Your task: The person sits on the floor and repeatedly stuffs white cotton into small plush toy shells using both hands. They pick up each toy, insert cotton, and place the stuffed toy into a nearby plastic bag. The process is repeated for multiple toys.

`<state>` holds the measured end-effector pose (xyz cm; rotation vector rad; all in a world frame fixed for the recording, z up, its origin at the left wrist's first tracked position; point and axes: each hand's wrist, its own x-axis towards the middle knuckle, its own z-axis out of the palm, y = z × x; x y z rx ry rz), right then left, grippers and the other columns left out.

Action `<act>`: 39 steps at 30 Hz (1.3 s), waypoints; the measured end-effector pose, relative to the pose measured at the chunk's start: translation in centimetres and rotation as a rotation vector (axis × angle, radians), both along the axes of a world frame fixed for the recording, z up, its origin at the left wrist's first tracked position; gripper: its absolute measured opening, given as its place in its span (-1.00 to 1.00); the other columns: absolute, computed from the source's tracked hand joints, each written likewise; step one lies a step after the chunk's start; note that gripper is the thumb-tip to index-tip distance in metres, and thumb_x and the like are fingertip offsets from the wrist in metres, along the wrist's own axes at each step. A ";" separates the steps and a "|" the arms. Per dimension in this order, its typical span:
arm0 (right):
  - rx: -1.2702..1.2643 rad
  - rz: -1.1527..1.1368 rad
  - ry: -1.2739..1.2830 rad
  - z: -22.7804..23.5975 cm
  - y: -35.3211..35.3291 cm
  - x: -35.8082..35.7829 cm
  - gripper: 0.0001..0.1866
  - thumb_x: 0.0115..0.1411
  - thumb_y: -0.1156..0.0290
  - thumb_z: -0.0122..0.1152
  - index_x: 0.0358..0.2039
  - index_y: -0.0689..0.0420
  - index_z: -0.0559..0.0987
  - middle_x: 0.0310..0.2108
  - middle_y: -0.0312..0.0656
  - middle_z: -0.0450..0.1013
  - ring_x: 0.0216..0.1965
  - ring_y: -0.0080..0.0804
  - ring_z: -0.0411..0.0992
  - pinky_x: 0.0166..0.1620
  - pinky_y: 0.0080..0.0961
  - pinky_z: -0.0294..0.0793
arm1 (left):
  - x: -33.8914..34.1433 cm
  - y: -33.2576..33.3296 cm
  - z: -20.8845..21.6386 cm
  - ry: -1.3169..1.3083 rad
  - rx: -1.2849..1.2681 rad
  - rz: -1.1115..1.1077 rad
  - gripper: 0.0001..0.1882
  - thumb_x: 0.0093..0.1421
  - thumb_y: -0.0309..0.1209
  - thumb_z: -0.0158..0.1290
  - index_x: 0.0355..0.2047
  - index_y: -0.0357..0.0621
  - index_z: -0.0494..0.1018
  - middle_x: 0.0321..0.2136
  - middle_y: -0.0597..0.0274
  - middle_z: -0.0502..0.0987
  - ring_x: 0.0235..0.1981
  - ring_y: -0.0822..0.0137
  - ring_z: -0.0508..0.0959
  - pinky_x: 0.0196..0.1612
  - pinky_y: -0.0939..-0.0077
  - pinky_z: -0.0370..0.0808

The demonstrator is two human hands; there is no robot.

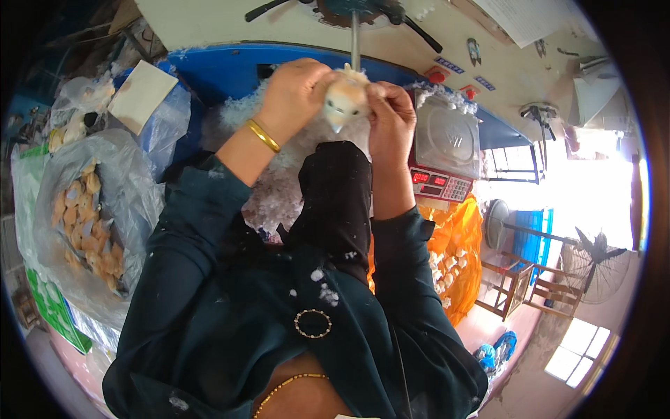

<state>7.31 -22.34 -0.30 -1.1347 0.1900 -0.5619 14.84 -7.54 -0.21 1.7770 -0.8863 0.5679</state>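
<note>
A small cream-and-orange plush toy (347, 96) with dark eye marks hangs between my hands at the end of a metal tube (355, 43). The tube comes out of a panel and meets the toy's far end; whether it goes inside is hidden. My left hand (299, 82), with a gold bangle above the wrist, is closed on the toy's left side. Pinched fingers of my right hand (392, 112) grip its right edge. Loose white stuffing fluff (279, 174) fills the blue tray (202, 70) below.
A red-framed digital scale (443, 150) stands on the right, above an orange bag (457, 258) of small pale pieces. To the left sits a clear plastic bag (132, 167) holding many orange-tan plush pieces (87, 216). A cream card (143, 96) lies beyond it. Farther right are a fan (593, 262) and wooden stools (513, 286).
</note>
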 end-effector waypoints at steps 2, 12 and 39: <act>0.075 0.051 0.042 -1.2 -1.4 0.1 -0.83 0.04 0.58 0.30 -0.31 0.21 0.54 -0.40 -0.32 0.46 -0.44 -0.63 0.36 -0.36 -0.73 0.32 | -1.0 0.0 0.0 -0.085 0.036 0.022 -0.94 0.06 -0.49 0.10 -0.48 -0.22 0.51 -0.55 0.06 0.52 -0.51 0.07 0.51 -0.44 0.31 0.45; -0.372 0.024 0.181 -2.4 -5.9 -5.8 -0.87 0.12 0.56 0.17 -0.27 0.16 0.51 -0.21 -0.23 0.42 -0.28 -0.51 0.41 -0.35 -0.64 0.39 | -5.1 4.1 0.2 0.135 0.205 -0.006 -0.78 0.13 -0.26 0.05 -0.52 -0.14 0.45 -0.51 0.07 0.49 -0.39 0.03 0.52 -0.33 0.20 0.46; -0.888 0.527 0.660 1.1 0.0 -6.7 -0.84 0.11 0.46 0.24 -0.29 0.23 0.58 -0.40 -0.27 0.48 -0.43 -0.59 0.44 -0.39 -0.69 0.41 | -8.8 38.0 -5.0 0.819 -0.371 0.752 -0.73 0.23 -0.37 0.02 -0.10 -0.23 0.41 -0.31 0.34 0.51 -0.39 0.56 0.46 -0.37 0.63 0.40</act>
